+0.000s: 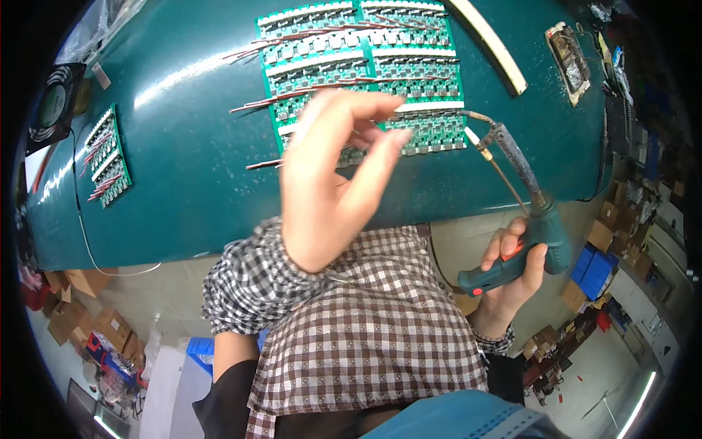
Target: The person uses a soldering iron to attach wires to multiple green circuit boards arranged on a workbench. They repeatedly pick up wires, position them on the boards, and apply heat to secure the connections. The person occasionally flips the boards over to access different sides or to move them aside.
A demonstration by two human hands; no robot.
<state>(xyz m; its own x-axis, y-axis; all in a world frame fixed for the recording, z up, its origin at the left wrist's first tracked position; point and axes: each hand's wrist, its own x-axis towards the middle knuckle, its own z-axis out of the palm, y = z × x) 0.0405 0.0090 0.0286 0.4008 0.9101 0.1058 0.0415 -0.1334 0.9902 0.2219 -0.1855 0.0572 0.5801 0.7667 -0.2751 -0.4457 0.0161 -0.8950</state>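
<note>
My right hand grips a pistol-style soldering gun with a dark green body, a red trigger and a thin feed tube. Its bent tip reaches left to the right edge of a large panel of green circuit boards. Above the panel's lower middle is my left hand, partly blurred. Its thumb and index fingertips are apart, with circuit board visible between them, and its other fingers curl. Red and dark wires lie in rows across the panel, some sticking out past its left edge. My left hand hides part of the lower rows.
A smaller circuit-board panel with wires lies at the left of the green table, near a black fan. Right of the large panel are a long pale strip and a stained sponge-like block in a tray. Cardboard boxes stand below.
</note>
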